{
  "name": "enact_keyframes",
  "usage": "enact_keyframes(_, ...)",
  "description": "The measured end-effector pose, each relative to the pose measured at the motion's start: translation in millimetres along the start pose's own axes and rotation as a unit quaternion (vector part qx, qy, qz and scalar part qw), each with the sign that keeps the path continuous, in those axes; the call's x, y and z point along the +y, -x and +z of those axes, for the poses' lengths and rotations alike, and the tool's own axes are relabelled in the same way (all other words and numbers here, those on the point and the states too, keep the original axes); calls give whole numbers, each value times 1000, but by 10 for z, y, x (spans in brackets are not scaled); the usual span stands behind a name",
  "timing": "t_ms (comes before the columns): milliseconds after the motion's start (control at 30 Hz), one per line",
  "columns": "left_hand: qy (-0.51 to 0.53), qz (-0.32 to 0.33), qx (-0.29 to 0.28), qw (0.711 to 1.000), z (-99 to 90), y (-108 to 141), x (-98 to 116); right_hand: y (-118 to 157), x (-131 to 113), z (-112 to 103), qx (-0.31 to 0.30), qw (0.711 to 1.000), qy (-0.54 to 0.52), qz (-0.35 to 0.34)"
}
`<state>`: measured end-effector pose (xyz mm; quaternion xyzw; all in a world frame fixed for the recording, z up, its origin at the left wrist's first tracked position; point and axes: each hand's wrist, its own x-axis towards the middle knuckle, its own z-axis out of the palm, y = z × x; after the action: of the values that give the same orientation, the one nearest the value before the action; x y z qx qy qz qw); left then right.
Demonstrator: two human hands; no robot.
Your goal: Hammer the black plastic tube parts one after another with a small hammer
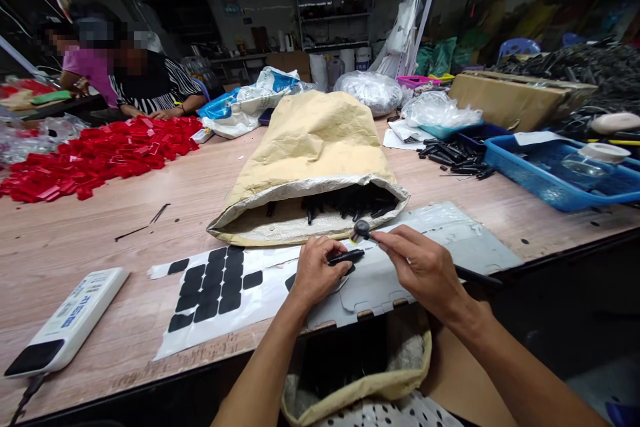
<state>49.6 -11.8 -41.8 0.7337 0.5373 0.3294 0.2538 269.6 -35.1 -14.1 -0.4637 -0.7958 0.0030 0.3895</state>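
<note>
My left hand [320, 270] rests on the grey-white board [450, 233] at the table's front edge, its fingers closed on a black pen-shaped piece [353, 255]. The piece lies nearly flat, its thin tip pointing right. My right hand [425, 267] grips a small hammer [361, 231] by its black handle, whose end sticks out to the right. The hammer's head is raised slightly above the piece, apart from it. Just behind both hands, a tan sack [320, 140] lies with its mouth towards me and black pieces inside. Left of my left hand is a white sheet [170, 340] with black rounded squares.
Red plastic pieces [100, 153] are heaped at the left, near two people. A white power bank [67, 320] with a cable lies front left. On the right are a blue tray [540, 180], black tubes [460, 155] and a cardboard box [505, 100]. Another sack [360, 390] opens below the edge.
</note>
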Motion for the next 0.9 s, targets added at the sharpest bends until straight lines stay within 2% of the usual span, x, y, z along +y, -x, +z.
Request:
enact_keyframes(67, -2, -4, -1, 1000, 0, -1, -2, 7, 7, -30, 28, 999, -21, 8)
enact_keyframes(233, -3, 0, 1, 1000, -3, -7, 0, 95, 76, 7, -31, 999, 14, 13)
enact_keyframes(300, -5, -1, -2, 1000, -9, -8, 5, 99, 145, 7, -17, 999, 14, 25)
enact_keyframes(433, -9, -2, -6, 1000, -25, -8, 12, 63, 384, -19, 5, 999, 24, 34)
enact_keyframes(633, -17, 4, -22, 1000, -46, -4, 6, 102, 785, 40, -41, 998, 55, -5)
enact_keyframes(900, -27, -1, -35, 999, -57, -12, 17, 111, 817, 47, -66, 996, 52, 5)
